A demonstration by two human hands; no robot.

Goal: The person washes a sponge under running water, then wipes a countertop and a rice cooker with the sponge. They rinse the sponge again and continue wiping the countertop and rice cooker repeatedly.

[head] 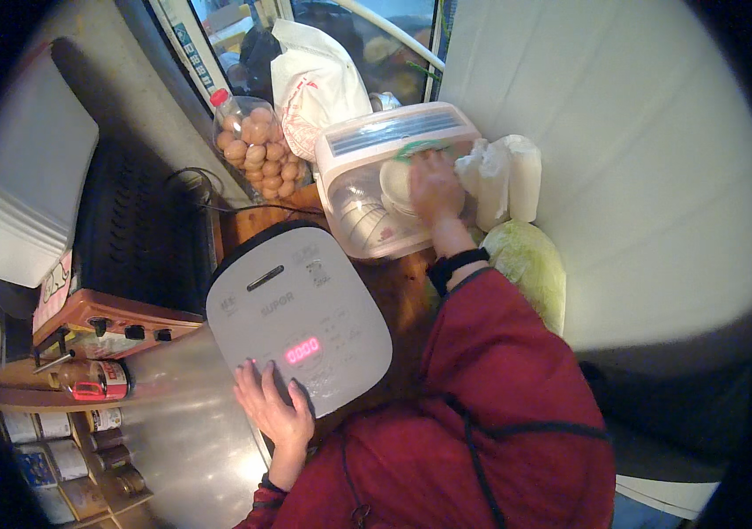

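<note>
My left hand (pixel 275 406) rests on the control panel of a Supor rice cooker (pixel 296 278). Its fingers are spread, with fingertips touching the lid below a lit red display (pixel 302 351). My right hand (pixel 434 185) reaches to a pale pink dish storage box (pixel 335 149) with a clear cover. A white bowl (pixel 394 182) lies beside its fingers, and several stacked bowls (pixel 362 221) lean in the box's left part. Motion blur hides whether the right hand grips anything. A green item (pixel 421 149) shows just above its knuckles.
A clear jug of eggs (pixel 260 152) and a white bag (pixel 323 79) stand by the window. A cabbage (pixel 524 264) and white rolls (pixel 522 175) flank the box on the right. To the left are a toaster oven (pixel 137 311) and a bottle (pixel 94 380). A cord (pixel 263 208) runs behind the cooker.
</note>
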